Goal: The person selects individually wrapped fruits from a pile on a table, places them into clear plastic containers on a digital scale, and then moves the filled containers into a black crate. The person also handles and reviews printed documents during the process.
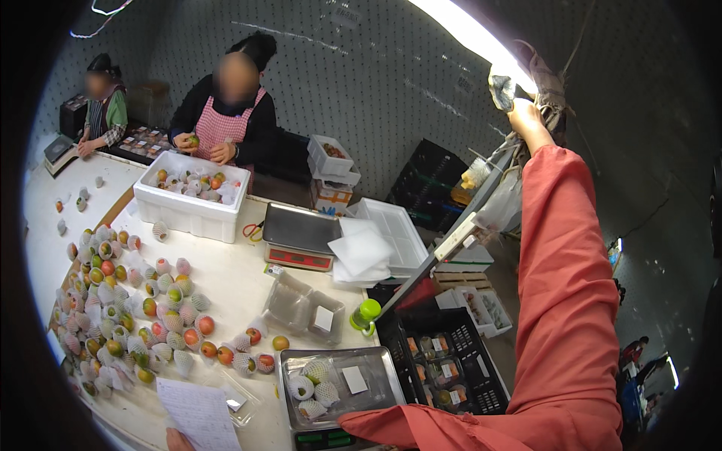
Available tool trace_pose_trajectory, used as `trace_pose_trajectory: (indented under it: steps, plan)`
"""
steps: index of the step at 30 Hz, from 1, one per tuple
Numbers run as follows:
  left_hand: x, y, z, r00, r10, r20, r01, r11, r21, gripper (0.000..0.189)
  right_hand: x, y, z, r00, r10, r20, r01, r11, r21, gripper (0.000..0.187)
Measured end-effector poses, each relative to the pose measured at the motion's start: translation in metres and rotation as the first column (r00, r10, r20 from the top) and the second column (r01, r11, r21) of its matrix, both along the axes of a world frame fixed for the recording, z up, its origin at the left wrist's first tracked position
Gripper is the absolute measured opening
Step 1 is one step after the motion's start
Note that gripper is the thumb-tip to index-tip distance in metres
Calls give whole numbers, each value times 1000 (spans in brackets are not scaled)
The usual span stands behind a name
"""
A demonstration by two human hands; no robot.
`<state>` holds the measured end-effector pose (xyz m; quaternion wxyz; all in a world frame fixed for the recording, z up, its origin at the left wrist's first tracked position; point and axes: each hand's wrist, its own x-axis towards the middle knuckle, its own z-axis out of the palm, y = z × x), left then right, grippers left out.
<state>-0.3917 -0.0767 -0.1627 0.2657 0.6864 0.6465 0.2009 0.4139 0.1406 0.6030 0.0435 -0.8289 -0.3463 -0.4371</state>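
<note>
My left hand (pixel 177 440), partly cut off at the bottom edge, holds a sheet of paper with handwriting (pixel 197 414). Raised high at the upper right, my right hand (pixel 527 121) grips a crumpled grey piece of material (pixel 501 90) beside the end of a lit tube lamp (pixel 479 31). Below my red sleeve sits a metal tray (pixel 369 389) on what looks like a scale (pixel 324 438). Several fruits in white foam nets (pixel 316 376) and a white card (pixel 354 380) lie in the tray. Red-green tomatoes (pixel 114 348), many in foam nets, spread over the table's left side.
A co-worker (pixel 234 121) stands behind a white foam box (pixel 186 211) of fruit; another person (pixel 101 113) is farther left. A scale (pixel 299 231), foam sheets (pixel 361 253), clear plastic containers (pixel 287 304) and a green-lidded bottle (pixel 366 315) line the table. A slanted metal post (pixel 417 276) rises beside a black crate (pixel 491 389).
</note>
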Motion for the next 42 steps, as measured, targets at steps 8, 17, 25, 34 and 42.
trace_pose_trajectory:
  steps: [8,17,25,34,42]
  plan:
    - [-3,-1,-9,999,-15,-42,18,998,68,34,3,17,8,993,-116,20,117,992,-57,37]
    - [-1,1,-12,996,-6,-84,11,998,62,33,29,70,16,816,-569,-102,563,822,-81,38]
    - [6,4,5,999,16,-30,-16,1000,-2,29,31,59,32,955,-287,79,294,863,-410,41]
    - [4,3,3,1000,8,24,-7,1000,-29,30,-16,14,7,994,-19,111,41,980,-192,34]
    - [-7,-1,-22,1000,0,-13,1,1000,14,26,-158,-46,-183,557,817,-151,-830,547,-103,17]
